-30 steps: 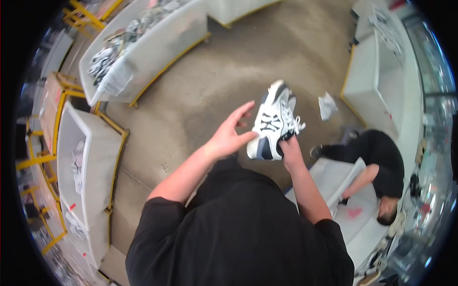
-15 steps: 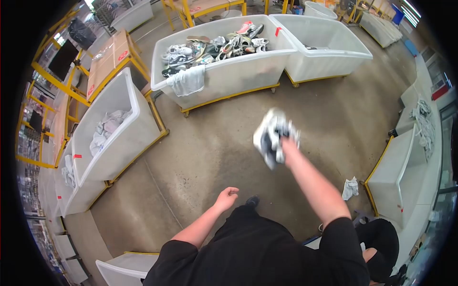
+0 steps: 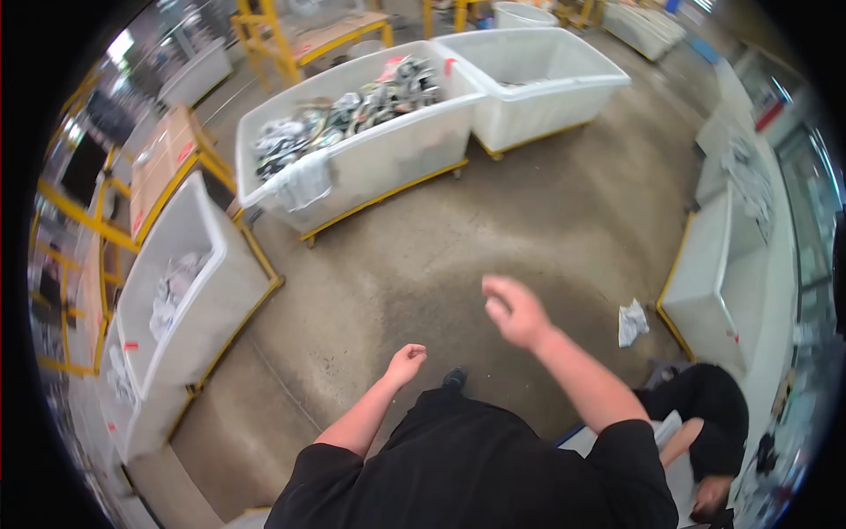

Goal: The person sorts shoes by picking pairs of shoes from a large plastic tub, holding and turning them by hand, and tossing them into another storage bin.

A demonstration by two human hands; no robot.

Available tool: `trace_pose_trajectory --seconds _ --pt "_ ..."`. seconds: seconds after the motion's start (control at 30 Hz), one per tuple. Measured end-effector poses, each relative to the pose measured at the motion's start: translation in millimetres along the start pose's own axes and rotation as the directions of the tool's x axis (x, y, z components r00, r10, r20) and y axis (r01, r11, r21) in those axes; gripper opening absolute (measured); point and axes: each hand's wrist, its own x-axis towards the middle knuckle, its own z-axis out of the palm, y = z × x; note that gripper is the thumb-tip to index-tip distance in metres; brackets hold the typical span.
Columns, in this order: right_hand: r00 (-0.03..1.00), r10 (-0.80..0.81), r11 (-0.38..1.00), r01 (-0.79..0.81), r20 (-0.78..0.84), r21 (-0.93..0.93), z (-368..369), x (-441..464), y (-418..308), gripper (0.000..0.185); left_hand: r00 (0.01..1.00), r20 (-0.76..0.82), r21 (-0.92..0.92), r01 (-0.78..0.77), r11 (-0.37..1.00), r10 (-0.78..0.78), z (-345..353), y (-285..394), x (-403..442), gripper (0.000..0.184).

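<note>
My right hand (image 3: 518, 315) is stretched out in front of me above the concrete floor, with thumb and fingers apart and nothing in it. Lower and to the left, my left hand (image 3: 406, 364) hangs near my leg, its fingers loosely bent and no object visible in it. Ahead stands a large white bin (image 3: 388, 141) on a yellow wheeled frame, heaped with shoes (image 3: 352, 113). A pale cloth (image 3: 304, 182) drapes over its near rim. Both hands are well short of the bin and touch nothing.
A second white bin (image 3: 551, 110) adjoins the first on its right. At left, another bin (image 3: 231, 256) holds pale cloths. A white rag (image 3: 632, 324) lies on the floor near the right-hand bin (image 3: 705, 273). Another person (image 3: 705, 406) in black bends down close at my right.
The shoe that was in my right hand is gone from it, and the hand is now spread. The view has shifted. The person at right shows more and bends lower.
</note>
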Motion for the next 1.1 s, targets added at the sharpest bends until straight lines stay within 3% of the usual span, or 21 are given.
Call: trace_pose_trajectory --seconds 0.03,0.07,0.13,0.17,0.2,0.23,0.27,0.33,0.37,0.4,0.43,0.47,0.53,0.6,0.73,0.8,0.83,0.93,1.0,1.07,1.1 --pt "0.98 0.188 0.98 -0.192 0.066 0.053 28.9 -56.2 45.3 0.045 0.999 0.018 0.105 0.041 0.994 -0.043 1.6 -14.6 11.3 0.032" --pt "0.885 0.434 0.898 -0.44 0.171 -0.002 43.6 -117.3 76.0 0.047 0.996 0.036 0.21 0.076 0.975 -0.086 3.8 -27.7 22.9 0.032" --pt "0.708 0.681 0.725 -0.616 0.185 -0.309 78.8 -275.8 142.9 0.051 0.981 0.113 0.343 0.11 0.933 -0.157 -6.8 -97.5 60.9 0.029" --pt "0.536 0.821 0.57 -0.754 0.196 -0.326 77.8 -344.9 158.8 0.052 0.907 0.145 0.468 0.289 0.835 -0.395 -9.5 -82.3 55.0 0.036" --pt "0.329 0.921 0.383 -0.866 0.211 -0.323 82.4 -420.8 164.8 0.052 0.889 0.141 0.827 0.137 0.546 -0.436 -15.3 -94.6 73.4 0.045" --pt "0.146 0.977 0.188 -0.937 0.157 -0.294 91.3 -498.4 171.2 0.055 0.768 0.104 0.954 0.102 0.281 -0.632 -12.3 -79.2 76.9 0.053" --pt "-0.09 0.994 -0.086 -0.994 0.062 -0.071 87.2 -556.1 151.1 0.054 0.742 0.156 0.981 -0.039 0.19 -0.652 1.8 -65.0 85.9 0.053" --pt "-0.234 0.949 -0.228 -0.972 -0.212 0.053 105.9 -689.9 111.4 0.046 0.751 0.261 0.947 -0.32 0.012 -0.607 28.7 -40.1 89.2 0.041" --pt "-0.298 0.845 -0.227 -0.952 -0.444 0.207 125.9 -745.7 91.2 0.045 0.737 0.306 0.899 -0.432 -0.073 -0.603 47.9 -25.5 95.2 0.038" --pt "-0.399 0.81 -0.287 -0.908 -0.429 0.304 117.2 -778.7 63.5 0.043 0.762 0.307 0.945 -0.317 0.085 -0.57 69.6 -14.2 102.5 0.031" --pt "-0.643 0.652 -0.391 -0.739 -0.401 0.548 106.1 -787.6 30.8 0.039 0.801 0.253 0.961 -0.143 0.237 -0.543 98.2 -9.6 108.1 0.025" --pt "-0.736 0.527 -0.378 -0.65 -0.424 0.659 111.5 -805.7 11.0 0.037 0.835 0.197 0.919 0.024 0.393 -0.514 128.1 -1.6 111.3 0.019" --pt "-0.817 0.458 -0.362 -0.531 -0.35 0.766 143.4 -854.8 -5.4 0.037 0.889 0.194 0.921 -0.021 0.388 -0.414 202.7 -0.3 106.1 0.02" --pt "-0.887 0.409 -0.334 -0.363 -0.213 0.87 164.3 -888.0 -2.2 0.037 0.896 0.247 0.848 -0.016 0.529 -0.369 286.2 7.4 99.8 0.025" --pt "-0.842 0.524 -0.346 -0.345 -0.125 0.872 194.5 -953.0 46.2 0.037 0.905 0.303 0.799 -0.07 0.597 -0.299 475.7 -13.7 22.1 0.045" --pt "-0.727 0.664 -0.217 -0.409 -0.174 0.886 199.0 -967.0 64.8 0.036 0.847 0.433 0.789 -0.189 0.584 -0.31 560.6 -37.7 -36.2 0.051" --pt "-0.729 0.67 -0.225 -0.381 -0.141 0.897 203.5 -976.3 75.5 0.036 0.804 0.504 0.792 -0.284 0.54 -0.317 601.8 -53.1 -64.1 0.051" --pt "-0.569 0.821 -0.149 -0.291 -0.046 0.945 219.5 -1020.5 115.6 0.039 0.637 0.707 0.701 -0.575 0.423 -0.307 722.9 -95.1 -166.3 0.053" --pt "-0.578 0.816 -0.191 -0.235 0.021 0.953 197.9 -1043.6 128.5 0.038 0.532 0.804 0.594 -0.694 0.406 -0.267 795.0 -112.6 -229.0 0.059" --pt "-0.582 0.809 -0.228 -0.182 0.082 0.957 182.2 -1066.6 150.1 0.037 0.517 0.839 0.532 -0.718 0.448 -0.168 858.8 -141.4 -256.7 0.066" --pt "-0.61 0.792 -0.185 -0.234 0.005 0.955 179.5 -1081.8 166.1 0.036 0.511 0.852 0.506 -0.74 0.443 -0.118 890.9 -153.5 -261.1 0.071"
